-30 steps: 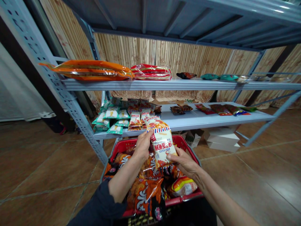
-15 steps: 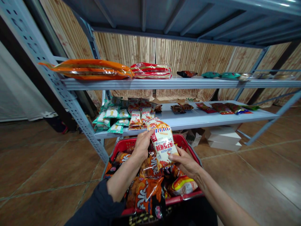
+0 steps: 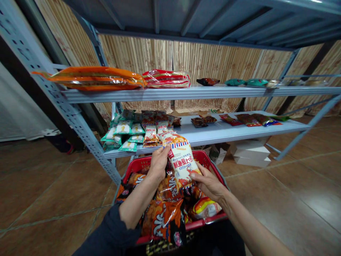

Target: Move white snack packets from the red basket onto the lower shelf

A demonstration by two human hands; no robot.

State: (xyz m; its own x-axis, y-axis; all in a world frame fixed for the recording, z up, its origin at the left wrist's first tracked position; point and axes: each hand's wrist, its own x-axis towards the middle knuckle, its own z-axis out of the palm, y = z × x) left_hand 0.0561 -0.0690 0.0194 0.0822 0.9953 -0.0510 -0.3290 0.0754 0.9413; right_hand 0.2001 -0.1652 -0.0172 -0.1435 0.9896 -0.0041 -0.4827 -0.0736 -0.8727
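Note:
Both my hands hold a white and orange snack bag [image 3: 182,163] with red lettering, tilted above a red basket [image 3: 198,226]. My left hand [image 3: 159,163] is closed on its upper left edge. At the lower right edge, my right hand [image 3: 209,181] pinches it, thumb on the front. Beneath it the basket is filled with several orange and black snack bags [image 3: 162,220] and a yellow and red bag [image 3: 206,208]. Just beyond, similar white and orange bags [image 3: 151,134] stand in rows on the lower shelf [image 3: 210,135].
Green and white packets [image 3: 124,128] are piled at the lower shelf's left end. Flat bags [image 3: 249,120] lie farther right on it. The middle shelf [image 3: 165,94] carries a long orange package [image 3: 98,78] and a red striped one [image 3: 167,78]. White boxes [image 3: 250,154] sit on the floor underneath.
The view has shifted slightly, so the shelves appear a little farther left. Both hands keep their hold on the white and orange bag, which tilts a little differently.

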